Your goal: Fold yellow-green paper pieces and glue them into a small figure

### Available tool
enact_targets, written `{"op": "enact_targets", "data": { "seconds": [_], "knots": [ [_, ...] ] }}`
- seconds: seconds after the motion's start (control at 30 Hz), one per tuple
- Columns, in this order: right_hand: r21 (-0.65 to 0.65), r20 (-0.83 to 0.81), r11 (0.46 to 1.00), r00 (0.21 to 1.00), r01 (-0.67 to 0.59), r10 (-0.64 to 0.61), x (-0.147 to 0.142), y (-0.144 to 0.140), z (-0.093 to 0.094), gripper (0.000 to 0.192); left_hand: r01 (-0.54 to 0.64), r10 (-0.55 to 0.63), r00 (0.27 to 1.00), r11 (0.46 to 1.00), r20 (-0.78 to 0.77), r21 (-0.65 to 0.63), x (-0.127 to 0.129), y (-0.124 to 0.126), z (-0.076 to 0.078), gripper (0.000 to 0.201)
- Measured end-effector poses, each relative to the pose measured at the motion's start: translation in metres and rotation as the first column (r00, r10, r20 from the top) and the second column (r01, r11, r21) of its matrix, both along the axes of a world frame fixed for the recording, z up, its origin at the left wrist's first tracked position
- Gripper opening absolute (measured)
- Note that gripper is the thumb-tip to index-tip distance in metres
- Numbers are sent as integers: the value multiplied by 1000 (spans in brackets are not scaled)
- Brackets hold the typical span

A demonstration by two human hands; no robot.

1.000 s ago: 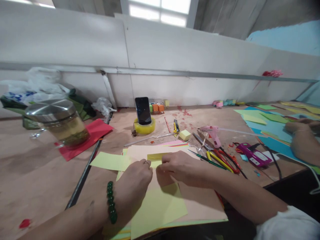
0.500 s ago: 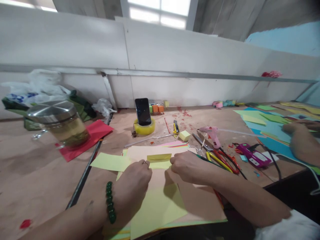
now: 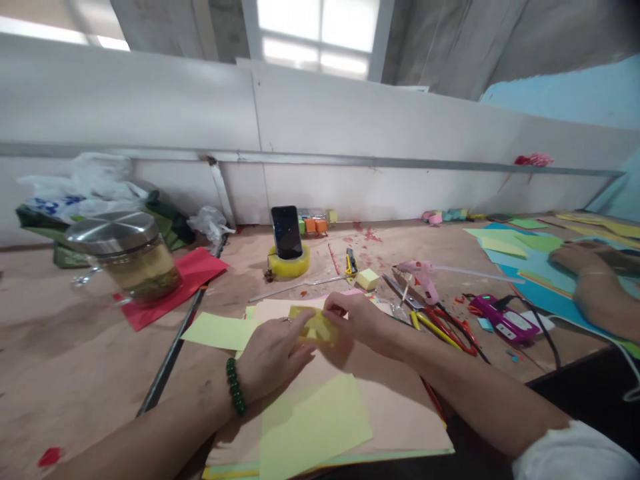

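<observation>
While both hands close on it, the small folded yellow paper [image 3: 314, 327] sits lifted just above the stack of coloured sheets [image 3: 390, 407] at the near edge of the desk [image 3: 75, 373]. The left hand [image 3: 273, 353], with a green bead bracelet [image 3: 235, 386] at its wrist, pinches the paper's near side with its fingertips; the right hand [image 3: 357, 319] grips the far side, fingers curled tight on it. To crease it cleanly, I judge both hands should keep the edges aligned and press along the fold against the flat stack rather than in the air. Left of the paper lies a loose pale yellow sheet [image 3: 220, 331], and beyond that a glass jar [image 3: 131, 260] with a steel lid stands on red paper [image 3: 175, 287], holding a yellowish liquid with green matter settled low. Right of the paper lie scissors [image 3: 440, 327] and a pink glue gun [image 3: 423, 275].
</observation>
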State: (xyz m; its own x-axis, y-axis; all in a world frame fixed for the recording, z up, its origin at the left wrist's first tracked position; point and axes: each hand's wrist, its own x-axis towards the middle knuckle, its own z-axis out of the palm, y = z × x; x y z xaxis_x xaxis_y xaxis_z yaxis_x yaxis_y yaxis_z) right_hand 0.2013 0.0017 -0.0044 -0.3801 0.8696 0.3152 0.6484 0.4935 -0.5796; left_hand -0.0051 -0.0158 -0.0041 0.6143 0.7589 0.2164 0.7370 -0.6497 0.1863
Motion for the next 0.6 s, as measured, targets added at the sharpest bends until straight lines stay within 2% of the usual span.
{"op": "enact_targets", "data": {
  "seconds": [0.1,0.17,0.3,0.37,0.47,0.53,0.6],
  "knots": [
    [-32,-104,999,995,-14,11,-6,-8,1,10,-97,99,994,994,44,-49,0,0,1,50],
    [-39,-177,999,984,-12,5,-9,-12,0,9,-121,134,984,986,120,-113,0,1,3,53],
    [28,-290,1000,957,13,-5,-14,-14,-9,6,-10,63,948,986,311,-169,-1,0,3,76],
    [-1,-365,1000,931,-6,5,-16,-13,-13,9,43,27,910,986,413,-158,-2,0,0,81],
    [-157,-517,983,856,-90,-5,-17,-11,-14,34,36,55,833,988,550,-153,-2,3,-7,71],
    [-252,-609,947,793,-198,4,-18,-9,-11,50,2,92,800,988,593,-156,-2,7,-13,64],
    [-310,-685,894,728,-324,26,-18,-7,-7,54,-8,105,772,988,627,-155,-2,11,-18,62]
  ]
}}
